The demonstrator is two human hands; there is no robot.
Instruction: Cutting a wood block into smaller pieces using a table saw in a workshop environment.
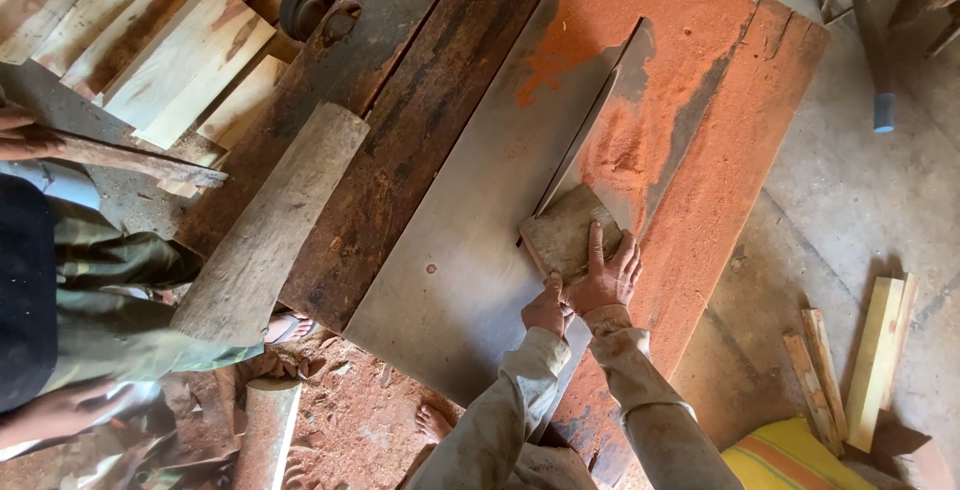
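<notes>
Nearest the camera, two forearms in dusty beige sleeves reach up from the bottom edge. The right hand [605,275] lies flat with fingers spread on a small, flat, grey-brown wooden block [568,232], pressing on its near edge. The left hand [547,310] sits just beside it, curled with the fingers tucked under; it touches the near corner of the block, though whether it truly grips cannot be told. The block rests on the grey metal plate [460,250] of a wide saw table, right at the near end of a long dark slot [590,130] that runs away up the table. To the right of the slot, thick orange-red sawdust [640,140] covers the table's reddish wooden boards.

Lower left, bare toes [432,420] show on the sawdust-strewn ground. A long weathered grey plank [270,225] lies slanted across the table's dark left boards, well apart from the block. At the left edge stands another person in olive-green trousers [110,300], one hand [25,135] on a thin dark strip of wood.

Farther off, pale fresh-cut boards [180,60] are stacked at the upper left. On the concrete floor to the right lie a few short pale wood offcuts [875,360], and a yellow-and-orange striped cushion [790,455] shows at the bottom.
</notes>
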